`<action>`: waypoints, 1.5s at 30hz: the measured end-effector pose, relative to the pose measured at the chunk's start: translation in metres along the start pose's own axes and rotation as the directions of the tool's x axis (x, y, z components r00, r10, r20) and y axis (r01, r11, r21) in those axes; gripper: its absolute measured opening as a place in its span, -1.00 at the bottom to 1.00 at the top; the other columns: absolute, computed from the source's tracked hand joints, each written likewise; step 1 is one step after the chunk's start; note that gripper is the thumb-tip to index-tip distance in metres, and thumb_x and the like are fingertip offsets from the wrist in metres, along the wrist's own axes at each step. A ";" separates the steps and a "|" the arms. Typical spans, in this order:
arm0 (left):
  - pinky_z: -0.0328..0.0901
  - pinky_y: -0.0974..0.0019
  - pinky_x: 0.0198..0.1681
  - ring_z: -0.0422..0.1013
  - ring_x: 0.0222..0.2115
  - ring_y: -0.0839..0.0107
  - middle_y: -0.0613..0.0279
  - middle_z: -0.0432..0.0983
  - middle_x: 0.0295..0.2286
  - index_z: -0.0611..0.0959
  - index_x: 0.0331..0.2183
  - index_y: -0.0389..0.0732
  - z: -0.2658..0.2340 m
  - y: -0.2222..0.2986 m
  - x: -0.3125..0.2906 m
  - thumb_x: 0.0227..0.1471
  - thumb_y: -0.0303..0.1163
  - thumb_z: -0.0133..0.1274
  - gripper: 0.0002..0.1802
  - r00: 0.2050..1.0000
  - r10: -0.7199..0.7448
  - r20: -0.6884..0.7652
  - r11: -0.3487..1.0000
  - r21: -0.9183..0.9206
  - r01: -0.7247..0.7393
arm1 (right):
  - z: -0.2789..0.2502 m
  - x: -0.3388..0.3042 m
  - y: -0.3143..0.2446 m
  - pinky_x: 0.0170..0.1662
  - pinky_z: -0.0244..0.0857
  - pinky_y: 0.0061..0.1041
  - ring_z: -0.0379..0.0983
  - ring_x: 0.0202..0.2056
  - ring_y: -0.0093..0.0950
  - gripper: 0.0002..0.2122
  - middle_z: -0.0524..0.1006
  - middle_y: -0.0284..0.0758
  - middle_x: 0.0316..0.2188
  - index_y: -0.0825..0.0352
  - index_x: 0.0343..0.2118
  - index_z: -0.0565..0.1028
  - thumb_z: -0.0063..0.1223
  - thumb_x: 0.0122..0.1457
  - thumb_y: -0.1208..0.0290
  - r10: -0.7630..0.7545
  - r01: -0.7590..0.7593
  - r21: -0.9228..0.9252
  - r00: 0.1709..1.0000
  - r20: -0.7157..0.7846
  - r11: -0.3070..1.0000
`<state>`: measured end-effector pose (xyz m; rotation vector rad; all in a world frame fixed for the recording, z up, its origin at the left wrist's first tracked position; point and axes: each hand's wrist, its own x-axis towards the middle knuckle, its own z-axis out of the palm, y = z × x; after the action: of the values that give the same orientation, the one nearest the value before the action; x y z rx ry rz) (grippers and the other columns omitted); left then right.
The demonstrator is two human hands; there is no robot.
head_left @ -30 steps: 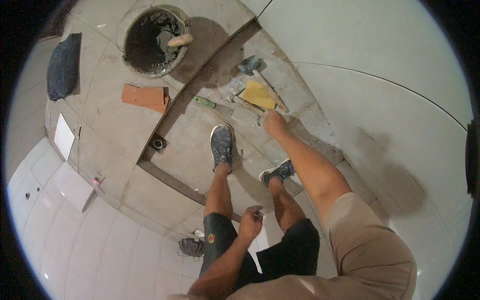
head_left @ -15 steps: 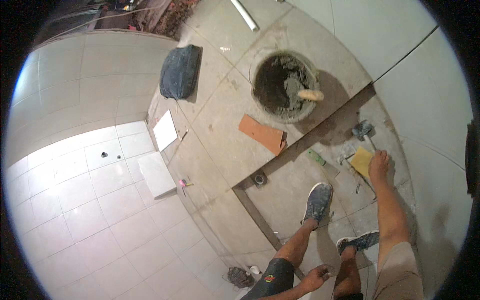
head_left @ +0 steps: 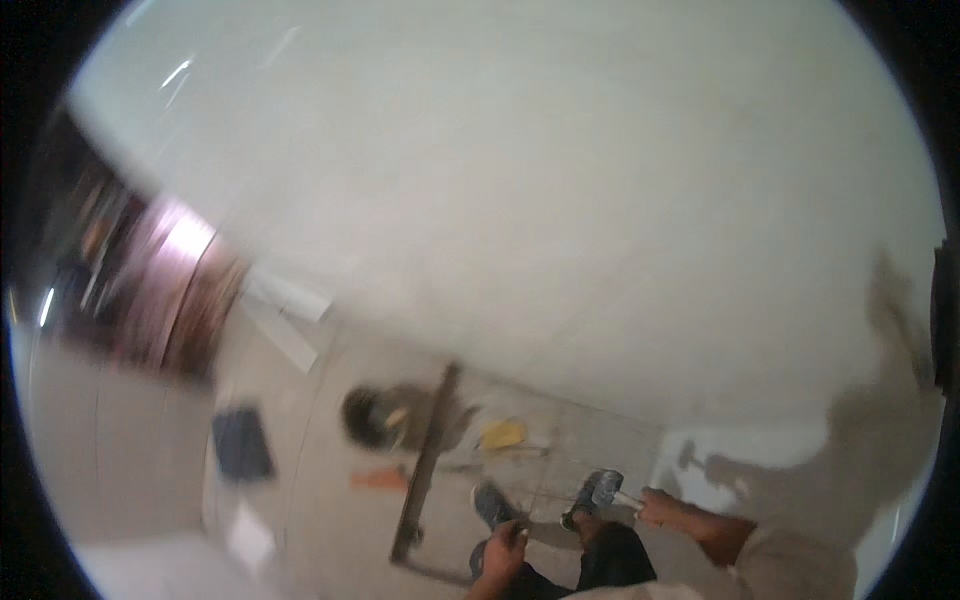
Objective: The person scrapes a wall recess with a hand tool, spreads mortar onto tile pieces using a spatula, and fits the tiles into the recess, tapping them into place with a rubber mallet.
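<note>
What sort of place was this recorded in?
Probably a room under construction or renovation, though the view is blurred: the right hand grips a grey-headed, pale-handled mallet, and a dark round bucket stands on the beige tiled floor.

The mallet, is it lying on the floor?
No, the right hand grips the mallet by its handle.

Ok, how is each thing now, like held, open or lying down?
Mallet: held off the floor
Right hand: closed around the mallet's handle
Left hand: curled, grip too blurred to tell
Bucket: open, a pale tool handle showing in it
Yellow pad: lying flat
Orange piece: lying down
Dark bag: lying down, too blurred to tell if open
White sheet: lying flat
Shoes: worn
</note>
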<state>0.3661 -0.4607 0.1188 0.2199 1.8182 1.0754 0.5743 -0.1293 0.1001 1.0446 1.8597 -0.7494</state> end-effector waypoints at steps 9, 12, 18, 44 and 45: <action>0.41 0.15 -0.10 0.52 -0.20 0.01 -0.08 0.57 -0.22 0.61 -0.11 -0.31 0.016 0.371 -0.031 -0.02 -0.61 0.19 -0.64 0.330 0.921 0.206 0.285 0.218 -0.933 | -0.049 -0.306 0.039 -0.33 0.35 -0.11 0.53 -0.42 -0.12 -0.65 0.54 -0.01 -0.43 0.42 -0.11 0.32 -0.04 0.34 0.17 0.298 0.177 0.544 0.679 -0.670 0.820; 0.40 0.14 -0.04 0.52 -0.14 0.08 -0.04 0.59 -0.18 0.64 -0.15 -0.32 0.076 0.476 -0.070 -0.03 -0.69 0.17 -0.67 0.019 0.974 0.224 -0.020 0.169 -0.985 | -0.094 -0.358 0.053 -0.41 0.34 -0.19 0.49 -0.52 -0.18 -0.69 0.53 -0.11 -0.50 0.42 -0.10 0.33 -0.03 0.35 0.22 0.374 0.408 0.549 0.433 -0.820 0.730; 0.41 0.11 -0.01 0.52 -0.10 0.00 -0.05 0.59 -0.12 0.66 -0.11 -0.27 0.206 0.609 -0.088 0.03 -0.55 0.22 -0.68 -0.232 0.908 0.348 -0.319 0.215 -0.923 | -0.212 -0.424 0.112 -0.27 0.39 -0.23 0.50 -0.42 -0.15 -0.70 0.52 -0.01 -0.38 0.46 0.06 0.36 -0.06 0.33 0.44 0.253 0.473 0.188 -0.078 -0.964 0.861; 0.37 0.07 0.12 0.46 0.03 0.05 0.04 0.55 0.00 0.65 -0.08 -0.29 0.302 0.649 -0.052 0.05 -0.33 0.24 -0.61 -0.161 0.775 0.611 -0.410 0.293 -0.864 | -0.350 -0.494 0.179 -0.17 0.42 -0.19 0.57 -0.30 -0.21 -0.69 0.61 -0.13 -0.28 0.21 0.09 0.50 0.03 0.29 0.45 -0.020 -0.097 -0.013 -0.070 -0.997 0.995; 0.37 0.07 0.12 0.46 0.03 0.03 0.04 0.55 -0.01 0.65 -0.08 -0.28 0.301 0.649 -0.051 0.05 -0.35 0.24 -0.61 -0.169 0.775 0.609 -0.416 0.289 -0.862 | -0.353 -0.499 0.176 -0.17 0.42 -0.18 0.57 -0.30 -0.19 -0.70 0.61 -0.11 -0.29 0.22 0.08 0.51 0.04 0.29 0.45 0.030 -0.083 0.028 0.025 -0.999 0.996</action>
<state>0.4439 0.0671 0.5976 2.6803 1.5056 1.1013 0.7364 0.0540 0.6866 1.9056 2.9482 0.3870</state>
